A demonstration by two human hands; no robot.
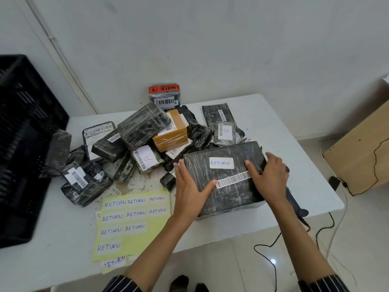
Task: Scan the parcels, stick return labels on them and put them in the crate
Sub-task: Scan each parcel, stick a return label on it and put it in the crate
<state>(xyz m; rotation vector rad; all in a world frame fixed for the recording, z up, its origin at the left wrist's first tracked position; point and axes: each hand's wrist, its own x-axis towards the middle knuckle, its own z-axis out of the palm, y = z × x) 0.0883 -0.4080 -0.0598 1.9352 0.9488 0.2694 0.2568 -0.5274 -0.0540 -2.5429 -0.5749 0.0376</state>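
Closest to me, the yellow label sheet [134,224] is lying at the lower centre of the worktop [63,239], with several handwritten RETURN stickers left on it. Just beyond it, right of centre, both hands are bracketing the big black-wrapped parcel [229,197]. The left hand [189,192] is pressing flat along the parcel's left side, its grip spread apart with the thumb lying on top. The right hand [269,175] is covering the right-hand edge, its grip also looking apart, fingers mostly straight over the corner. Under that wrist something dark with a cable is poking out, probably the scanner [296,207].

The parcel is already wearing a RETURN label [221,163] above its barcode strip [233,179], so I'd say the sticking is done and the person is moving on to the crating step. Next they'll be needing a firm squeeze from both sides, since the wrap looks slick, and a lift leftward over the heap of unlabelled parcels [143,140] at mid-frame, to the black crate [25,144] standing at the left edge.
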